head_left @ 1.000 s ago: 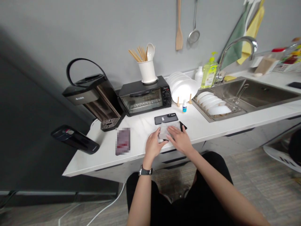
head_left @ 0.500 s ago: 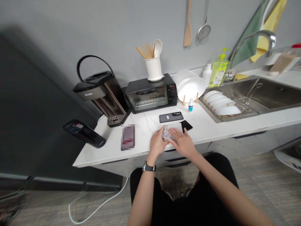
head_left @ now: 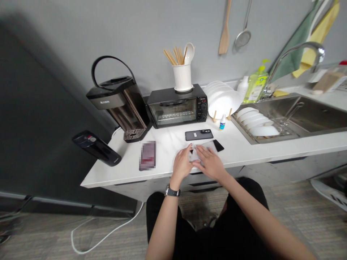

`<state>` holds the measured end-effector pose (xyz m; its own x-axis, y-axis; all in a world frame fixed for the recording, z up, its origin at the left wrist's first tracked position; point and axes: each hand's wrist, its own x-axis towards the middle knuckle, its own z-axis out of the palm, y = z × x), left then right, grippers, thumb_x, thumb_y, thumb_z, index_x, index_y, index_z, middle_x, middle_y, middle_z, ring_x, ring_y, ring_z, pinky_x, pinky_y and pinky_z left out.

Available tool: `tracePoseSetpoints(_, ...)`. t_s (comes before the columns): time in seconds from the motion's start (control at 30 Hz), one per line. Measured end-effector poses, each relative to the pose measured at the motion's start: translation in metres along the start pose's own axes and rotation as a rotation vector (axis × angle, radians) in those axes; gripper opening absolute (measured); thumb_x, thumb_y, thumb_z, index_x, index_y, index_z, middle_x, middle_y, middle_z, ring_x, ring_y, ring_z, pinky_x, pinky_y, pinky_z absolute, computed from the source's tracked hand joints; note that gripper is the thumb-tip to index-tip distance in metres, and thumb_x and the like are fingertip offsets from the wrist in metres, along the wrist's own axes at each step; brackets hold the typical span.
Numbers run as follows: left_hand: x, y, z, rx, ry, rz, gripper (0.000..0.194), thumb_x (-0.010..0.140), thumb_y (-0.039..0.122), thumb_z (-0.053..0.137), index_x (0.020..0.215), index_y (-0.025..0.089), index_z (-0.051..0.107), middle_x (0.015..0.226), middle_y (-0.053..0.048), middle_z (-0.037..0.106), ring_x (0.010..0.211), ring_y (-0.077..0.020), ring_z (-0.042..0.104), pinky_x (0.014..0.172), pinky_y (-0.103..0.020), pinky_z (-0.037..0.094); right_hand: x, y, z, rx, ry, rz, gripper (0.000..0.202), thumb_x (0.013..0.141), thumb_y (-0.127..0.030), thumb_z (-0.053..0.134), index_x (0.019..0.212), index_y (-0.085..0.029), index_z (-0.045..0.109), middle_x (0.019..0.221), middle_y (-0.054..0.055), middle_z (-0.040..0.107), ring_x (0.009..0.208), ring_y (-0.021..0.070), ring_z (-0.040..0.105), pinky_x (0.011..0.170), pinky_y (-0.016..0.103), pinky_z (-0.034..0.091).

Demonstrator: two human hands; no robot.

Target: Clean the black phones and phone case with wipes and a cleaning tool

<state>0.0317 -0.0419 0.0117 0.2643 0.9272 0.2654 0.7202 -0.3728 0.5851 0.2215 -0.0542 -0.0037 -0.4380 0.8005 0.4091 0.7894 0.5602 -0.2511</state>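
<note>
Near the counter's front edge, a black phone (head_left: 218, 145) lies flat, mostly covered by a thin whitish cloth (head_left: 193, 156). My right hand (head_left: 210, 163) presses the cloth down with its fingers close together. At the left end, my left hand (head_left: 182, 164) grips the phone, thumb by the cloth's edge; its other fingers are partly hidden. Just behind lies a second, dark grey phone (head_left: 199, 134), camera side up. A small white spray bottle with a blue label (head_left: 222, 122) stands behind them to the right.
A flat phone-like item (head_left: 148, 155), pixelated, lies left on the counter (head_left: 168, 144). Behind stand a water dispenser (head_left: 119, 104), a toaster oven (head_left: 176, 108) bearing a utensil holder (head_left: 182, 77), and racked plates (head_left: 225, 103). The sink (head_left: 287, 133) holds bowls (head_left: 262, 128).
The view has shifted slightly. The cloth lies flatter under my right hand, and a small dark patch now shows near my left thumb. Both hands stay at the phone.
</note>
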Motion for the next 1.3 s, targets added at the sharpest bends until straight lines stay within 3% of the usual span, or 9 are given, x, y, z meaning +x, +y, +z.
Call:
tracePoseSetpoints(0.1, 0.000, -0.001, 0.001, 0.015, -0.004, -0.003, 0.080, 0.088, 0.028, 0.079, 0.158, 0.022, 0.041, 0.144, -0.012, 0.065, 0.132, -0.0303, 0.059, 0.114, -0.046, 0.047, -0.001, 0.004, 0.000, 0.061, -0.061, -0.093, 0.066, 0.107, -0.056, 0.043, 0.159, -0.016, 0.044, 0.161, 0.013, 0.049, 0.151, 0.0268, 0.044, 0.125, 0.050, 0.034)
tracePoseSetpoints(0.27, 0.001, 0.000, 0.001, -0.018, 0.021, 0.022, 0.084, 0.086, 0.035, 0.082, 0.158, 0.029, 0.039, 0.143, -0.006, 0.066, 0.135, -0.0303, 0.058, 0.116, -0.048, 0.044, 0.003, 0.033, -0.007, -0.080, 0.047, 0.187, 0.066, 0.108, -0.053, 0.040, 0.158, -0.010, 0.046, 0.159, 0.021, 0.048, 0.149, 0.0366, 0.045, 0.122, 0.061, 0.033)
tracePoseSetpoints(0.4, 0.000, -0.003, 0.002, 0.016, 0.006, -0.006, 0.081, 0.087, 0.029, 0.080, 0.158, 0.026, 0.041, 0.144, -0.010, 0.064, 0.133, -0.0297, 0.059, 0.114, -0.047, 0.046, 0.003, 0.004, 0.001, 0.024, -0.042, -0.047, 0.078, 0.104, -0.064, 0.046, 0.159, -0.009, 0.043, 0.163, 0.020, 0.044, 0.152, 0.0318, 0.042, 0.125, 0.053, 0.032)
tracePoseSetpoints(0.5, 0.000, -0.003, 0.002, 0.027, 0.003, -0.010, 0.082, 0.086, 0.028, 0.081, 0.158, 0.025, 0.041, 0.145, -0.011, 0.063, 0.132, -0.0301, 0.060, 0.113, -0.047, 0.047, 0.001, -0.002, 0.001, 0.073, -0.066, -0.121, 0.070, 0.106, -0.060, 0.042, 0.159, -0.014, 0.043, 0.162, 0.015, 0.046, 0.151, 0.0268, 0.044, 0.125, 0.050, 0.033)
tracePoseSetpoints(0.77, 0.000, -0.001, 0.000, 0.004, 0.016, 0.002, 0.083, 0.087, 0.033, 0.081, 0.158, 0.030, 0.039, 0.144, -0.006, 0.065, 0.134, -0.0286, 0.058, 0.117, -0.048, 0.044, -0.018, 0.122, -0.024, -0.177, 0.026, 0.295, 0.064, 0.108, -0.050, 0.036, 0.159, -0.012, 0.044, 0.159, 0.019, 0.050, 0.148, 0.0344, 0.047, 0.120, 0.059, 0.035)
tracePoseSetpoints(0.87, -0.002, -0.002, -0.001, 0.030, 0.003, 0.043, 0.080, 0.092, 0.035, 0.075, 0.161, 0.030, 0.034, 0.151, -0.007, 0.060, 0.140, -0.0277, 0.053, 0.121, -0.048, 0.041, -0.025, 0.138, -0.029, -0.157, 0.057, 0.363, 0.059, 0.107, -0.039, 0.037, 0.160, -0.013, 0.043, 0.161, 0.018, 0.047, 0.151, 0.0345, 0.042, 0.120, 0.059, 0.036)
tracePoseSetpoints(0.97, 0.002, -0.007, -0.005, 0.026, -0.029, 0.080, 0.076, 0.096, 0.039, 0.069, 0.161, 0.029, 0.033, 0.165, -0.009, 0.044, 0.152, -0.0265, 0.042, 0.127, -0.047, 0.034, -0.027, 0.134, -0.032, -0.086, 0.083, 0.328, 0.060, 0.104, -0.034, 0.041, 0.161, -0.014, 0.041, 0.166, 0.014, 0.040, 0.156, 0.0333, 0.034, 0.123, 0.057, 0.033)
tracePoseSetpoints(1.1, 0.035, -0.016, -0.012, 0.086, -0.052, 0.089, 0.065, 0.099, 0.040, 0.063, 0.158, 0.026, 0.041, 0.167, -0.011, 0.039, 0.156, -0.0265, 0.037, 0.129, -0.047, 0.031, -0.024, 0.126, -0.036, -0.026, 0.103, 0.310, 0.058, 0.102, -0.037, 0.046, 0.154, -0.014, 0.051, 0.164, 0.014, 0.044, 0.156, 0.0350, 0.033, 0.125, 0.059, 0.030)
tracePoseSetpoints(1.3, 0.119, -0.032, -0.005, 0.244, -0.084, 0.156, 0.067, 0.092, 0.042, 0.072, 0.152, 0.020, 0.050, 0.167, -0.016, 0.038, 0.154, -0.0318, 0.039, 0.127, -0.050, 0.031, -0.022, 0.120, -0.043, 0.008, 0.099, 0.329, 0.051, 0.099, -0.034, 0.053, 0.146, -0.015, 0.060, 0.160, 0.012, 0.051, 0.156, 0.0352, 0.034, 0.126, 0.058, 0.029)
